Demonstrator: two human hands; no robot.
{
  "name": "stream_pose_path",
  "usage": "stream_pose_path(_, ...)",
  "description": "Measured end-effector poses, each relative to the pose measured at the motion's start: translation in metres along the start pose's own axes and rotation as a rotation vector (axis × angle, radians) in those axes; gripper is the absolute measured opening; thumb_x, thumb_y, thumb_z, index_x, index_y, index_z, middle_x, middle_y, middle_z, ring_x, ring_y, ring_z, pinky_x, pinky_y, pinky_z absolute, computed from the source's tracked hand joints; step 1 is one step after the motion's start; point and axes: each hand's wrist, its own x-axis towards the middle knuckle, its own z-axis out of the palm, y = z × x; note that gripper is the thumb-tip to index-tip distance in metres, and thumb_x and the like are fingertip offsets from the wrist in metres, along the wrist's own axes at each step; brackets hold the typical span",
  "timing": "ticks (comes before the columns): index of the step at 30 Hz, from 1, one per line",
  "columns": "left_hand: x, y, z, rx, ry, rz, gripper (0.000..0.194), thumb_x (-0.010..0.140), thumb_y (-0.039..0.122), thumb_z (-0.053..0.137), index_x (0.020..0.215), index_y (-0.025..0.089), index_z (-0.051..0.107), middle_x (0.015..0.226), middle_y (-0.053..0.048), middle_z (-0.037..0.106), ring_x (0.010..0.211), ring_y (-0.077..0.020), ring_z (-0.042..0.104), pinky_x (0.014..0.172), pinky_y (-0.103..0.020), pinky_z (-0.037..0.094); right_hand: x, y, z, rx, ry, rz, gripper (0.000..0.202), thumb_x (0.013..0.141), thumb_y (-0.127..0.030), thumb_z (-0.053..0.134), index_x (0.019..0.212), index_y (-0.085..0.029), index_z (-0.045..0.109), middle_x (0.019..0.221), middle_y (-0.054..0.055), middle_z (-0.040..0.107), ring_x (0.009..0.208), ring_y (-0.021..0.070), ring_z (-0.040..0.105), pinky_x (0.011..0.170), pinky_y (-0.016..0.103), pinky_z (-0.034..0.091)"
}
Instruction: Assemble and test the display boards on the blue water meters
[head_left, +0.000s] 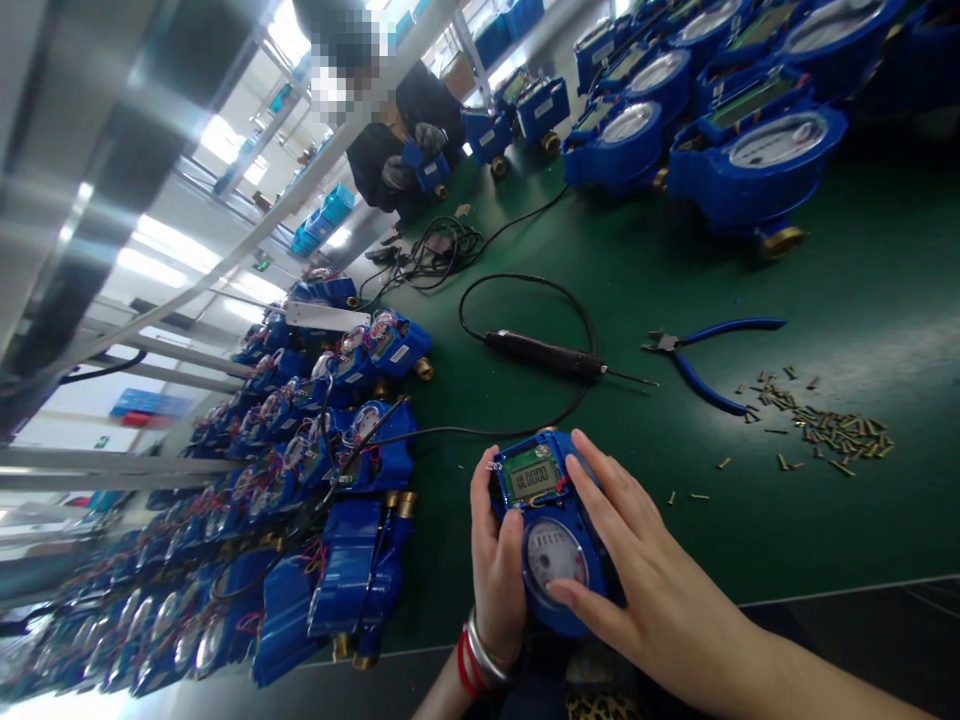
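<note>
While the left hand (499,575) grips one side of the blue meter (562,515) at the near edge of the green worktop (765,540), the right hand (641,565) clasps the other. A round pale dial (546,555) sits below its green board (525,459) and grey digit display (534,480).

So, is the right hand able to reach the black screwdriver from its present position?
Probably yes: the black screwdriver lies on the green table beyond the blue meter, with only a thin cable between; the right hand would just need to leave the meter.
</note>
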Motion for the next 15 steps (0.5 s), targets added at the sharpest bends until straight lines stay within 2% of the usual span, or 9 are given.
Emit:
stream_pose_path(5,-0.0012,-0.0007,0.0000,0.013,-0.010,0.022,0.059,0.095,0.049,0.046,0.147,0.023,0.036,0.159,-0.006,0.032,0.146,-0.0270,0.030,0.120,-0.038,0.029,-0.0002,-0.0004,-0.0012,-0.076,0.023,-0.048,0.078,0.095,-0.042,0.049,0.157,-0.015,0.010,0.163,0.014,0.009,0.150,0.0281,0.014,0.114,0.054,0.035)
stream_pose_path(10,-0.0016,-0.0026,0.0001,0.070,-0.025,0.049,0.063,0.094,0.050,0.047,0.149,0.021,0.033,0.158,-0.010,0.031,0.145,-0.0298,0.031,0.122,-0.043,0.024,0.0003,0.0010,-0.0042,-0.147,0.034,-0.071,0.074,0.093,-0.039,0.052,0.154,-0.011,0.020,0.160,0.017,0.021,0.148,0.0306,0.017,0.112,0.054,0.038)
stream_pose_path(15,-0.0002,0.0001,0.0002,0.157,-0.042,0.060,0.066,0.093,0.051,0.049,0.149,0.021,0.032,0.160,-0.010,0.026,0.148,-0.0309,0.023,0.123,-0.046,0.019,-0.0004,-0.0027,-0.0056,-0.190,0.042,-0.058,0.075,0.093,-0.038,0.053,0.154,-0.010,0.021,0.158,0.017,0.027,0.148,0.0305,0.021,0.112,0.052,0.039)
